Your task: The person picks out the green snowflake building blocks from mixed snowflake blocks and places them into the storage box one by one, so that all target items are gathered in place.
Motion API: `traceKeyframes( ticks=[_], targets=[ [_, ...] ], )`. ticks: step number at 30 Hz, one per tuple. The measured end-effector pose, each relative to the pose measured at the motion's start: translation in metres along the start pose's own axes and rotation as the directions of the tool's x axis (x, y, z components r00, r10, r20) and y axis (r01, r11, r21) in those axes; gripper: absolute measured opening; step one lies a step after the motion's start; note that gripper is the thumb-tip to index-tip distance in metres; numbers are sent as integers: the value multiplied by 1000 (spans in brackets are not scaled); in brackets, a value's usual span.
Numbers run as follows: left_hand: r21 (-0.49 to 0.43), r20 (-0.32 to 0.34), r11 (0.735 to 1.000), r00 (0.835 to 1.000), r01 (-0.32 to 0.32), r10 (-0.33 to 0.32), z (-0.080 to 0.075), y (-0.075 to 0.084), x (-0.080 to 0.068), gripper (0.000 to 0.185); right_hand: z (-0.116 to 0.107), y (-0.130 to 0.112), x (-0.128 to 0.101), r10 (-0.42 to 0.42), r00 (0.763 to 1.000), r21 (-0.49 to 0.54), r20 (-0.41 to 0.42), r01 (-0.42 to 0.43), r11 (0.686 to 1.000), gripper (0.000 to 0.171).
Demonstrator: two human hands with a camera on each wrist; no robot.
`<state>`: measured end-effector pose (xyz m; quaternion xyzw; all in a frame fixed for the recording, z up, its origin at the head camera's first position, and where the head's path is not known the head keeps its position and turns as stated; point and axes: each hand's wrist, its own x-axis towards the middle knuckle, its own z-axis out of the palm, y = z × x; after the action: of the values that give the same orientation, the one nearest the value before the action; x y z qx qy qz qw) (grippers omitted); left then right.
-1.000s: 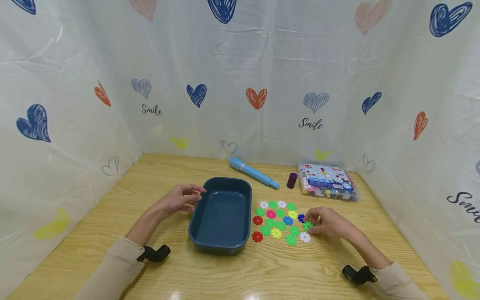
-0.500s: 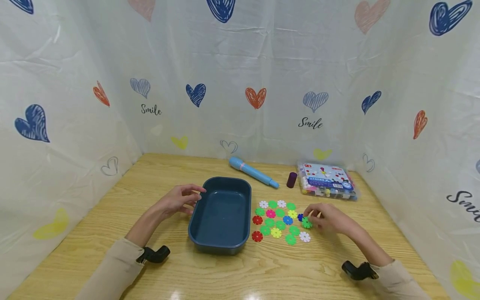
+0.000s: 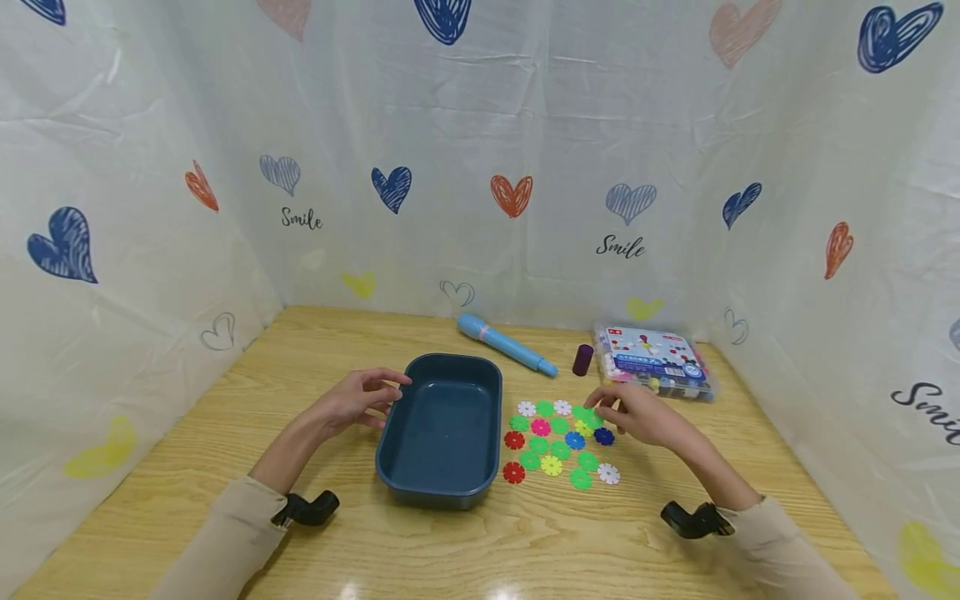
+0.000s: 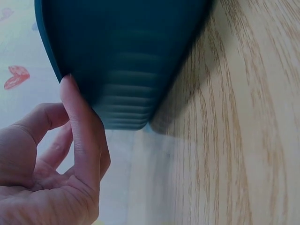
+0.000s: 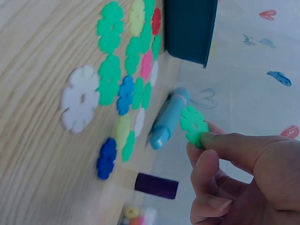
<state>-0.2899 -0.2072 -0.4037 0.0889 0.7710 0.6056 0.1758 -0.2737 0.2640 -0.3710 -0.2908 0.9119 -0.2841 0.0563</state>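
A dark blue-green rectangular tray (image 3: 442,437) stands on the table, its inside bare. My left hand (image 3: 360,400) is at its left side. In the left wrist view, fingertips (image 4: 69,82) touch the outside of the tray right at the rim. My right hand (image 3: 637,412) pinches a green snowflake disc (image 5: 193,125) between thumb and fingers, raised over the far right of the laid-out discs. Those flat notched discs lie in loose rows right of the tray, among them a dark blue one (image 3: 603,436), a white one (image 3: 608,473) and a red one (image 3: 513,472).
Behind the discs lie a light blue microphone-shaped tube (image 3: 506,343) and a small dark purple cylinder (image 3: 582,360). A clear plastic case (image 3: 654,362) with a printed label sits at the back right. A heart-printed curtain (image 3: 465,108) surrounds the table's back and sides.
My right hand has lifted the green disc off the table and carried it away from me and to the left, uncovering the dark blue disc. My left hand stays at the tray.
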Motion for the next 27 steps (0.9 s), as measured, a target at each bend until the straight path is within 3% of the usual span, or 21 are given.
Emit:
traceKeyframes(
  ticks=[8, 18, 27],
  targets=[
    [-8, 12, 1000, 1000, 8, -7, -1, 0, -1, 43, 2, -20, 21, -44, 998, -80, -48, 41, 996, 16],
    [-8, 26, 1000, 1000, 1, -1, -1, 2, -2, 45, 3, -43, 48, -93, 995, -67, -29, 91, 994, 17],
    [-7, 37, 1000, 999, -4, 5, -2, 3, -2, 47, 6, -65, 75, -88, 996, -62, -18, 87, 994, 18]
  ],
)
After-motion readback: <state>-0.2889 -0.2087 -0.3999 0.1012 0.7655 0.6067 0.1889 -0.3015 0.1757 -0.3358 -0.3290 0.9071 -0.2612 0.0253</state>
